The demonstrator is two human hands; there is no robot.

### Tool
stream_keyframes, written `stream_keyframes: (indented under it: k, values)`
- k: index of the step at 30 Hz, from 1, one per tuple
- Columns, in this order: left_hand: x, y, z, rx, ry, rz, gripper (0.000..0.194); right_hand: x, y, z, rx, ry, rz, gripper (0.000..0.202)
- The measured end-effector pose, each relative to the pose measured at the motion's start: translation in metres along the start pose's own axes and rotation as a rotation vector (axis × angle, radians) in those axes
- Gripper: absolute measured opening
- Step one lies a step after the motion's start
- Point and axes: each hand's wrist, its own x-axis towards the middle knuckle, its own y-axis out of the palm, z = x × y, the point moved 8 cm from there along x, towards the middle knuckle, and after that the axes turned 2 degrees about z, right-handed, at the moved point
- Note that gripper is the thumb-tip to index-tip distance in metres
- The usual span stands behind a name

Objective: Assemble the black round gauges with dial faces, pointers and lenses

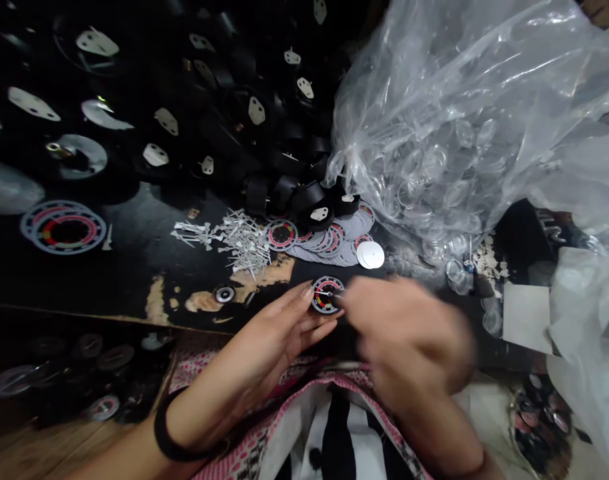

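Note:
My left hand [289,317] holds a small round gauge [327,295] at the table's front edge, thumb on its rim and fingers beneath. The gauge has a black dial with red, yellow and green bands and a white needle lying across it. Smeared by motion, my right hand [409,327] is at the gauge's right side. Its fingers look closed, and a dark thin tip shows by the dial; what it is I cannot make out. Just beyond lie a pile of white needles [241,243] and a spread of printed dial discs [329,240].
Black gauge housings [254,110] crowd the back left. A clear plastic bag [434,153] of transparent round covers fills the back right. Two large dial rings [64,228] lie left, a small round part [225,294] nearer. A white card [527,317] sits at right.

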Motion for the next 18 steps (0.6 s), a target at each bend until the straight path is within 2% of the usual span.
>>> stream_keyframes:
  k: [2,5,7,8,11,12,15,18]
  values:
    - [-0.001,0.001,-0.002,0.014,0.017,0.004,0.012,0.009,0.001,0.007,0.134,-0.119,-0.067,0.033]
    - [-0.001,-0.002,-0.002,-0.002,0.039,0.003,0.013,0.02,-0.011,0.027,0.327,-0.268,-0.126,0.023]
    - [0.0,-0.004,0.0,-0.018,0.023,-0.008,0.014,0.02,-0.031,0.03,0.379,-0.259,-0.2,0.02]
    - [0.001,-0.005,0.002,-0.025,0.009,-0.011,0.014,0.016,-0.049,0.026,0.401,-0.239,-0.302,0.021]
    - [0.001,-0.005,0.004,-0.049,-0.012,-0.015,0.016,-0.014,-0.105,-0.012,0.426,-0.155,-0.738,0.02]
    - [0.001,-0.005,0.004,-0.049,-0.01,-0.016,0.018,-0.022,-0.115,-0.03,0.389,-0.105,-0.802,0.018]
    - [-0.003,-0.009,0.002,-0.026,-0.006,-0.044,0.023,-0.041,-0.131,-0.08,0.209,0.065,-0.849,0.013]
    - [-0.003,-0.015,-0.008,0.039,0.076,-0.08,0.026,-0.054,-0.141,-0.099,0.097,0.117,-0.838,0.018]
